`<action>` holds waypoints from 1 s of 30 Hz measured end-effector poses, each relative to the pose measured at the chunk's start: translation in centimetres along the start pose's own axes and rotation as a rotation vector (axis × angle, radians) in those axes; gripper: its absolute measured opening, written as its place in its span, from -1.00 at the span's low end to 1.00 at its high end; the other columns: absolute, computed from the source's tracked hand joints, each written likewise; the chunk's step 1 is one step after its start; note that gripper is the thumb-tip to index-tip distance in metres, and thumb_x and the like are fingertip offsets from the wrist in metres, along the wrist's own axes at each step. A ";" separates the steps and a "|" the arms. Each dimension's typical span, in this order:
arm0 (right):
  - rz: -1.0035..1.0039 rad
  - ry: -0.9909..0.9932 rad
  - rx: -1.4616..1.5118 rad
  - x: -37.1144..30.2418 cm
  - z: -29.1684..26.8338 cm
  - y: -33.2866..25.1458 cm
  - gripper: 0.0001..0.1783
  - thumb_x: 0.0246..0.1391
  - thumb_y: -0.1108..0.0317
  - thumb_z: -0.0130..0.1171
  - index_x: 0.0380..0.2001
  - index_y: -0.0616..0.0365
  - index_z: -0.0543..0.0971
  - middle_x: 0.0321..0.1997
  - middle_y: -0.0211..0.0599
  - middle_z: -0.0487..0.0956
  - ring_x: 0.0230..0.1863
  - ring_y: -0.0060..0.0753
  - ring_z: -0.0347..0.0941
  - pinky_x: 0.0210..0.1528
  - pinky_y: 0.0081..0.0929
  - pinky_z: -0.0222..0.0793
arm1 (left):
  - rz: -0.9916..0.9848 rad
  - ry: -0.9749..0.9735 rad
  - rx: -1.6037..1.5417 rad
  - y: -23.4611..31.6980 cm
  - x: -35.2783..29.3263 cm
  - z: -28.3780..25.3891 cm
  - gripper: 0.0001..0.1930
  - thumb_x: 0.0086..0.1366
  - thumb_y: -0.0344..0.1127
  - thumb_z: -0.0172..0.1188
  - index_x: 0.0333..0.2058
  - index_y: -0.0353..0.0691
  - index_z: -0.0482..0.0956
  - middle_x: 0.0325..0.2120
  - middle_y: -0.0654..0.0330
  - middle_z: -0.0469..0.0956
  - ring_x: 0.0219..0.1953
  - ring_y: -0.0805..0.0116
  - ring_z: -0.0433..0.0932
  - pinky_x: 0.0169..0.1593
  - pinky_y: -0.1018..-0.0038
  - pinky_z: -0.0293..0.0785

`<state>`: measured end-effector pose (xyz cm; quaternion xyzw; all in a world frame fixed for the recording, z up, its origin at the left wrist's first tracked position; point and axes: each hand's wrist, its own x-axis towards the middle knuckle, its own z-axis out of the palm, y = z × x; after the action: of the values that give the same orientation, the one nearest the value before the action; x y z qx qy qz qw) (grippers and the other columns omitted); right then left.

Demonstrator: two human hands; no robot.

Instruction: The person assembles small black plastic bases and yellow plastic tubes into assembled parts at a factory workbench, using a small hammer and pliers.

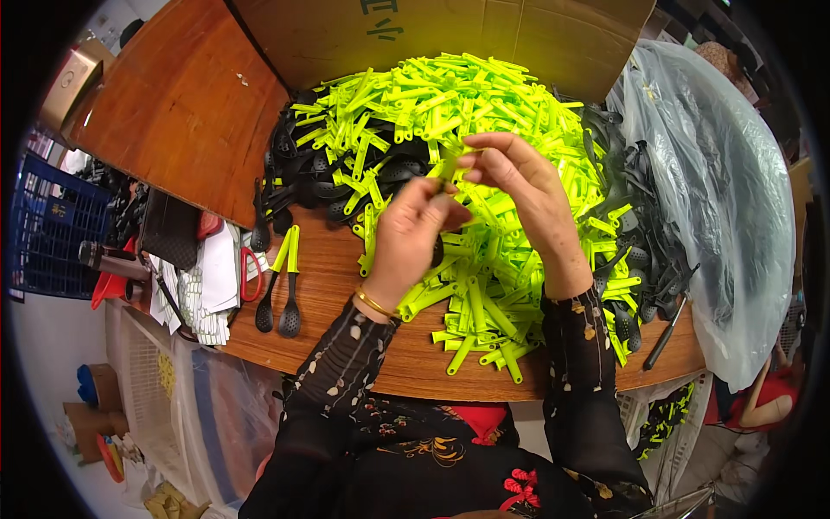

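Above the big heap of bright yellow-green plastic handles (pixel 484 95), my two hands meet at chest height. My left hand (pixel 406 233) is closed around a black spoon (pixel 438 252), mostly hidden by the fingers. A yellow-green handle (pixel 450 164) rises from the dark stem above that hand. With thumb and fingertips, my right hand (pixel 523 182) pinches this handle near its upper part. Just left of my left forearm, two black slotted spoons (pixel 290 318) with yellow-green handles lie side by side on the wooden table (pixel 333 259).
Black spoon heads (pixel 324 189) lie left of the heap, more at its right. A cardboard box wall (pixel 484 35) stands behind. Red scissors (pixel 250 275) and papers (pixel 216 277) lie left, a screwdriver (pixel 666 337) at the right edge beside a plastic bag (pixel 709 190).
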<state>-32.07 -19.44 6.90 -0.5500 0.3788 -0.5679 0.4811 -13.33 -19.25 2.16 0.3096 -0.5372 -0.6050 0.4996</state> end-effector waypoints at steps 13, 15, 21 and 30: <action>-0.205 -0.226 -1.212 -0.5 -4.9 2.0 -0.89 0.10 0.33 0.36 -0.28 0.02 0.76 -0.28 -0.30 0.72 -0.09 -0.10 0.58 0.07 -0.15 0.42 | -0.018 0.249 -0.434 -1.9 2.1 -4.0 -0.72 0.59 -0.24 0.15 0.11 -0.29 0.51 -0.30 0.25 0.64 -0.20 0.32 0.72 -0.02 0.36 0.71; -0.141 -0.141 -1.117 0.0 -5.9 1.9 -0.86 0.13 0.31 0.36 -0.27 0.10 0.75 -0.32 -0.26 0.72 -0.23 -0.05 0.62 -0.07 -0.13 0.50 | -0.054 0.165 -0.415 -2.1 2.2 -4.2 -0.71 0.59 -0.25 0.15 0.15 -0.27 0.51 -0.25 0.26 0.65 -0.14 0.36 0.70 0.05 0.36 0.67; -0.062 -0.021 -0.831 -0.2 -5.4 0.3 -0.80 0.29 0.28 0.33 -0.16 0.19 0.74 -0.29 -0.20 0.75 -0.31 -0.34 0.65 -0.18 -0.40 0.53 | -0.144 0.006 -0.459 -1.7 1.6 -2.4 -0.66 0.59 -0.38 0.09 0.25 -0.36 0.45 -0.16 0.13 0.67 -0.02 0.23 0.71 0.17 0.28 0.66; 0.033 -0.046 -0.410 -0.4 -4.5 1.0 -0.78 0.33 0.43 0.30 -0.02 0.28 0.69 -0.17 -0.40 0.73 -0.18 -0.57 0.68 -0.04 -0.56 0.55 | -0.173 -0.042 -0.341 -1.0 0.9 -0.9 -0.71 0.61 -0.35 0.05 0.20 -0.30 0.45 -0.05 0.08 0.68 0.04 0.31 0.68 0.21 0.35 0.61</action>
<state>-36.39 -19.75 5.37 -0.6427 0.4844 -0.4584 0.3770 -13.04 -20.44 1.17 0.2526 -0.4086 -0.7343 0.4796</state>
